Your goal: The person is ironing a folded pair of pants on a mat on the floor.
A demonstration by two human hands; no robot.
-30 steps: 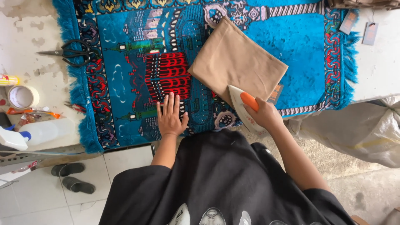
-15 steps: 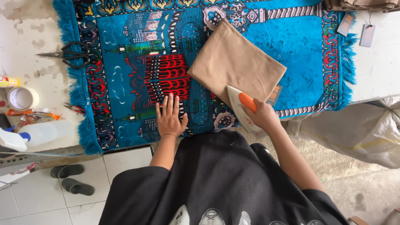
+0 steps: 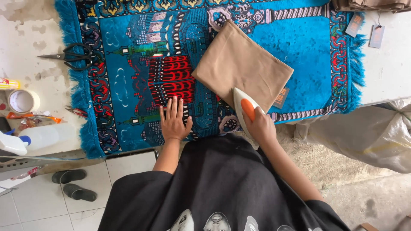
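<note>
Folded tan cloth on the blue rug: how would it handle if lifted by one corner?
The folded tan cloth is probably floppy: thin layers, so it would likely sag and unfold. It looks light. Pushed, it may drag on the rug, whose pile looks grippy.

A patterned rug (image 3: pixel 299 51) is lying across the table (image 3: pixel 385 72); a folded cloth (image 3: pixel 239 68) is resting on the rug's middle; an iron (image 3: pixel 245 112) is sitting at the cloth's near edge, under the right hand (image 3: pixel 260 127); the left hand (image 3: pixel 174 122) is lying flat on the rug, left of the iron; scissors (image 3: pixel 72 55) are lying at the rug's left border; a tape roll (image 3: pixel 22 101) and a spray bottle (image 3: pixel 32 137) are sitting nearer, left of the rug.
</note>
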